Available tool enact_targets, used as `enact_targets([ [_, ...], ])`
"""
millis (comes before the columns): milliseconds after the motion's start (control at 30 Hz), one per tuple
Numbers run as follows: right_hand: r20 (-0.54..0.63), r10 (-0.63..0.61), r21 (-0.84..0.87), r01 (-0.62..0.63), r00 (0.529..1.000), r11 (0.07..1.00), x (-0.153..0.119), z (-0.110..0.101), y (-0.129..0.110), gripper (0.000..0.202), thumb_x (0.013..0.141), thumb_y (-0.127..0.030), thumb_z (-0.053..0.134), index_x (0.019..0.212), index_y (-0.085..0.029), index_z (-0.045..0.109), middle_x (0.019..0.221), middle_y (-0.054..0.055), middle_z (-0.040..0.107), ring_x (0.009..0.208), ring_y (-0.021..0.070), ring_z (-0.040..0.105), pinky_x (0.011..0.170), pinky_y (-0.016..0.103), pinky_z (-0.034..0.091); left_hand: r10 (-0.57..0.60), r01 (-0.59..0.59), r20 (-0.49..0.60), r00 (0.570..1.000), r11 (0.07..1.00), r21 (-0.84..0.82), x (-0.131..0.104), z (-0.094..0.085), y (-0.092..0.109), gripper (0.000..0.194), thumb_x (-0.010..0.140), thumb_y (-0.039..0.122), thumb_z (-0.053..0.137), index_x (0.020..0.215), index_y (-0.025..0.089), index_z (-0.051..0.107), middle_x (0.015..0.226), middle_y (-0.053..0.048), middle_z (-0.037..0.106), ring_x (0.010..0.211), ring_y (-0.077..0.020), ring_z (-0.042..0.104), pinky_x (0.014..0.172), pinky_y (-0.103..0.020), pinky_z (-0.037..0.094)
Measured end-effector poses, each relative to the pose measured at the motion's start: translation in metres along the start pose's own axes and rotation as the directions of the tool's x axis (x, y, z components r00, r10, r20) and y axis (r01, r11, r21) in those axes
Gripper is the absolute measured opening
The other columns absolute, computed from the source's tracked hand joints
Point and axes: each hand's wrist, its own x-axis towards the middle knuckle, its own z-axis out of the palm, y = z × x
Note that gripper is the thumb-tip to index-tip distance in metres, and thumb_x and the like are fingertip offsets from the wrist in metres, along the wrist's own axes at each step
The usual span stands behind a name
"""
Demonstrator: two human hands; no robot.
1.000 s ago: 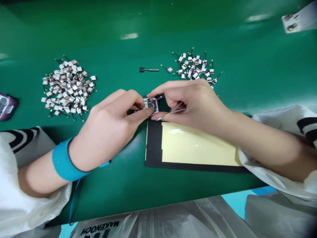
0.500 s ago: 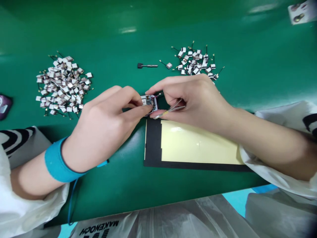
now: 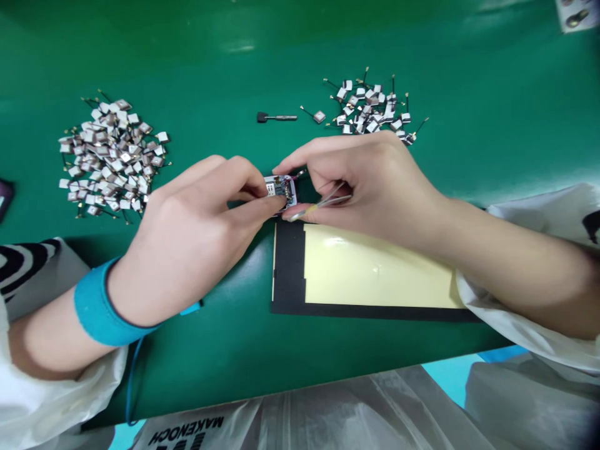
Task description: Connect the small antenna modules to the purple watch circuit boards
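The small circuit board (image 3: 281,189) looks light, stiff and fragile, with bare parts on its top face, so it is best held by its outer edges, as it is now. The left hand (image 3: 197,231) is closed on it, thumb and forefinger pinching its near-left end. The right hand (image 3: 370,184) touches its far-right end with a fingertip and also grips a pair of metal tweezers (image 3: 323,205) against the palm. The board is tiny and rectangular, pale with dark and metallic specks and a purplish rim. It sits near the middle of the green tabletop (image 3: 225,350), just beyond the far-left corner of a black sheet with a yellow panel (image 3: 370,269). 2 heaps of small square parts lie beyond: the large heap (image 3: 110,159) toward the left edge, the small heap (image 3: 370,112) toward the far edge.
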Motion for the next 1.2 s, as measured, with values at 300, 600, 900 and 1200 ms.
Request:
enact_targets([
  [300, -0.015, -0.085, -0.015, 0.085, 0.996, 0.996, 0.0011, 0.0001, 0.006, 0.045, 0.072, -0.018, 0.064, 0.052, -0.018, 0.024, 0.086, 0.0, 0.062, 0.067, 0.0137, 0.058, 0.055, 0.026, 0.039, -0.059, 0.06, 0.024, 0.998, 0.998, -0.036, -0.0003, 0.0005, 0.0022, 0.018, 0.085, 0.024, 0.045, 0.081, 0.014, 0.059, 0.076, -0.004, 0.058, 0.069, -0.0154, 0.052, 0.055, -0.025, 0.037],
  [600, -0.015, -0.035, -0.029, 0.034, 0.999, 0.999, 0.0002, 0.0, 0.0024, 0.046, 0.072, -0.021, 0.064, 0.052, -0.019, 0.023, 0.082, -0.001, 0.061, 0.068, 0.014, 0.058, 0.057, 0.027, 0.041, -0.038, 0.039, 0.044, 0.998, 0.999, -0.021, -0.0003, -0.0025, 0.0043, 0.015, 0.083, 0.018, 0.047, 0.085, 0.01, 0.06, 0.077, -0.007, 0.059, 0.07, -0.0192, 0.055, 0.054, -0.027, 0.036],
  [900, -0.049, -0.079, 0.032, 0.081, 0.996, 0.996, -0.0022, 0.001, 0.0052, 0.04, 0.073, -0.021, 0.063, 0.055, -0.018, 0.027, 0.086, -0.001, 0.055, 0.08, 0.0158, 0.057, 0.06, 0.026, 0.039, -0.059, 0.06, 0.071, 0.996, 0.998, -0.01, 0.0032, -0.002, 0.0041, 0.024, 0.086, 0.025, 0.044, 0.077, 0.01, 0.061, 0.074, -0.007, 0.058, 0.068, -0.0171, 0.054, 0.054, -0.027, 0.038],
  [1200, -0.22, 0.184, 0.42, -0.077, 0.958, 0.904, -0.0029, -0.0065, 0.0045, 0.029, 0.093, -0.029, 0.031, 0.072, -0.016, 0.045, 0.078, 0.002, 0.044, 0.053, 0.0076, 0.039, 0.052, 0.025, 0.035, 0.003, -0.005, 0.062, 0.998, 0.999, 0.033, 0.0015, -0.002, 0.0015, 0.024, 0.087, 0.022, 0.042, 0.082, 0.016, 0.064, 0.078, -0.004, 0.059, 0.072, -0.0153, 0.053, 0.057, -0.026, 0.042],
])
